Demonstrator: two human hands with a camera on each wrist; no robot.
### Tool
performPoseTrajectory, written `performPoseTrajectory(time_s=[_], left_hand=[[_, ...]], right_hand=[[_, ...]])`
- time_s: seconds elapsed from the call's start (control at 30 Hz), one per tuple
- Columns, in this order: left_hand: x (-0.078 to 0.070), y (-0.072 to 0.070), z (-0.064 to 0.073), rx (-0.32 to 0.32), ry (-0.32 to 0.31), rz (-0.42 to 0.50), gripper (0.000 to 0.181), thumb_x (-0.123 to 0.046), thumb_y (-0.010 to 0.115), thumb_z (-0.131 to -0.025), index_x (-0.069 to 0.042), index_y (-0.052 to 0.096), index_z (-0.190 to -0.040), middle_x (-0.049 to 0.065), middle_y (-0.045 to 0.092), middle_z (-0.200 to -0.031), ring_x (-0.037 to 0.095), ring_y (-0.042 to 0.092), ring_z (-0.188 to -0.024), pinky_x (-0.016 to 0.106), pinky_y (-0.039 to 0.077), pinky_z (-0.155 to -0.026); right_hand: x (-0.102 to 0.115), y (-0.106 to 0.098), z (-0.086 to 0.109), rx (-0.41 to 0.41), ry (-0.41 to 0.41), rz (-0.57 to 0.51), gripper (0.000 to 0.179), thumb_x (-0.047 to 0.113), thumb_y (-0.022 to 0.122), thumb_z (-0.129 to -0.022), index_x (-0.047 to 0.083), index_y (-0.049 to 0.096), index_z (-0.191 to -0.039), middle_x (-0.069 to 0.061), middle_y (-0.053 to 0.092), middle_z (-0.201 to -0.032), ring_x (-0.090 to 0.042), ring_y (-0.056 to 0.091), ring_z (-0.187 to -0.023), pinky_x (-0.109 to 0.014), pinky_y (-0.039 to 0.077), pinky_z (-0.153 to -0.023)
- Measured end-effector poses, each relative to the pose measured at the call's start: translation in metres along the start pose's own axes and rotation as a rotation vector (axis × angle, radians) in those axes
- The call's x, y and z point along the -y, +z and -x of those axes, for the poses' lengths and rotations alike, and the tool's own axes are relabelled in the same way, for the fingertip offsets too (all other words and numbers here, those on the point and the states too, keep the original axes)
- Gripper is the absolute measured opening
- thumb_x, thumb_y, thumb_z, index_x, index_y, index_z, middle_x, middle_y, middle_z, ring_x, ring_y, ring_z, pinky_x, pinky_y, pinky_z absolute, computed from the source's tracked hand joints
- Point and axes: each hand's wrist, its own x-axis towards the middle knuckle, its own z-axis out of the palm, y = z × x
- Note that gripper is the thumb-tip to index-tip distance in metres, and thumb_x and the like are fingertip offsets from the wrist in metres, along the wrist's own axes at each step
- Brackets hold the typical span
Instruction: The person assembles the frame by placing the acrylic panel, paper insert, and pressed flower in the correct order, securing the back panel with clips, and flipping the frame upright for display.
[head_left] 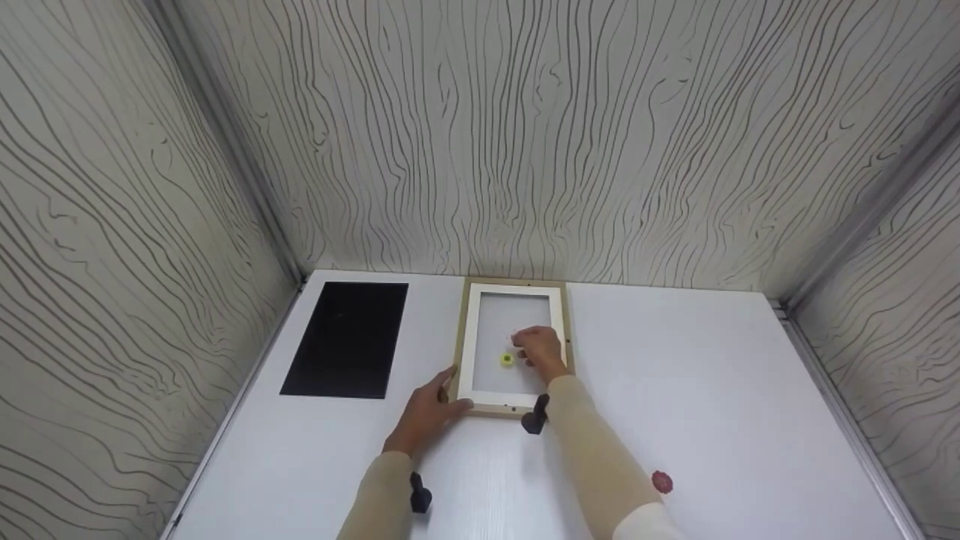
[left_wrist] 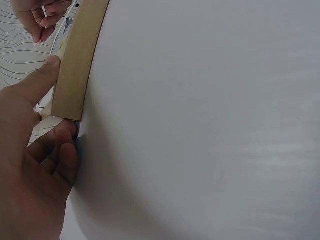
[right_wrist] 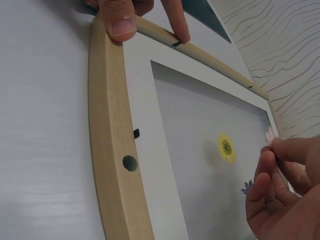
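Note:
A light wooden picture frame (head_left: 568,315) with a white mat lies on the white table. My left hand (head_left: 426,412) grips its near left corner, thumb on the near edge and fingers against the left side. Over the mat's opening, my right hand (head_left: 541,349) pinches a small pale pink flower (right_wrist: 270,135) between thumb and index finger. Inside the opening lies a yellow flower (right_wrist: 226,147) with a dark centre. A small blue flower (right_wrist: 247,187) shows partly behind the right hand's fingers in the right wrist view.
Left of the frame lies a black rectangular panel (head_left: 345,341). A small red scalloped piece (head_left: 661,481) lies near the right forearm. Wood-grain patterned walls (head_left: 510,150) stand behind the table and at both sides.

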Motion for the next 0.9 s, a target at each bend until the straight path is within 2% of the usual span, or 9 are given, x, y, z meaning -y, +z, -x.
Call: performPoseTrajectory(time_s=[0.1, 0.17, 0.33, 0.47, 0.7, 0.9], left_hand=[[0.0, 0.0, 0.0, -0.009, -0.005, -0.007, 0.083, -0.049, 0.08, -0.094, -0.024, 0.044, -0.164, 0.004, 0.068, -0.11, 0.019, 0.059, -0.104, 0.049, 0.05, -0.106], [-0.001, 0.0, -0.001, -0.008, -0.008, -0.007, 0.083, -0.049, 0.08, -0.094, -0.024, 0.044, -0.164, 0.004, 0.068, -0.111, 0.019, 0.059, -0.105, 0.049, 0.05, -0.106], [0.0, 0.001, 0.0, -0.008, 0.011, -0.013, 0.082, -0.047, 0.081, -0.094, -0.023, 0.044, -0.164, 0.002, 0.063, -0.099, 0.017, 0.057, -0.095, 0.04, 0.049, -0.092], [0.002, 0.002, -0.001, -0.009, 0.011, -0.018, 0.083, -0.048, 0.081, -0.093, -0.023, 0.045, -0.164, -0.001, 0.061, -0.097, 0.015, 0.055, -0.093, 0.036, 0.048, -0.089], [0.0, 0.002, 0.001, 0.002, 0.012, -0.01, 0.083, -0.047, 0.08, -0.094, -0.023, 0.044, -0.164, 0.0, 0.057, -0.087, 0.015, 0.052, -0.079, 0.031, 0.045, -0.071], [-0.001, 0.001, 0.0, -0.005, 0.016, -0.018, 0.082, -0.046, 0.081, -0.094, -0.023, 0.045, -0.164, -0.001, 0.057, -0.086, 0.015, 0.052, -0.079, 0.03, 0.045, -0.07]], right_hand=[[-0.002, 0.001, -0.002, -0.013, 0.003, 0.02, 0.024, 0.015, 0.07, -0.098, -0.003, 0.074, -0.113, -0.011, 0.075, -0.099, -0.014, 0.066, -0.076, -0.024, 0.05, -0.062], [-0.005, 0.001, -0.003, -0.025, 0.009, 0.037, 0.024, 0.016, 0.069, -0.098, -0.002, 0.074, -0.113, -0.01, 0.074, -0.096, -0.014, 0.066, -0.076, -0.024, 0.051, -0.062], [-0.01, 0.002, -0.006, -0.037, 0.045, 0.046, 0.023, 0.015, 0.07, -0.097, 0.0, 0.075, -0.113, -0.009, 0.073, -0.094, -0.016, 0.065, -0.079, -0.025, 0.051, -0.063], [-0.012, 0.001, -0.006, -0.035, 0.053, 0.029, 0.022, 0.012, 0.069, -0.096, -0.001, 0.075, -0.113, -0.007, 0.071, -0.088, -0.015, 0.064, -0.077, -0.025, 0.05, -0.063], [-0.016, 0.001, -0.011, -0.038, 0.014, 0.043, 0.023, 0.01, 0.068, -0.094, -0.005, 0.077, -0.109, -0.002, 0.064, -0.069, -0.012, 0.058, -0.064, -0.023, 0.047, -0.054], [-0.014, 0.001, -0.01, -0.027, 0.02, 0.043, 0.023, 0.013, 0.069, -0.096, -0.003, 0.077, -0.11, -0.003, 0.068, -0.075, -0.013, 0.061, -0.069, -0.024, 0.049, -0.057]])
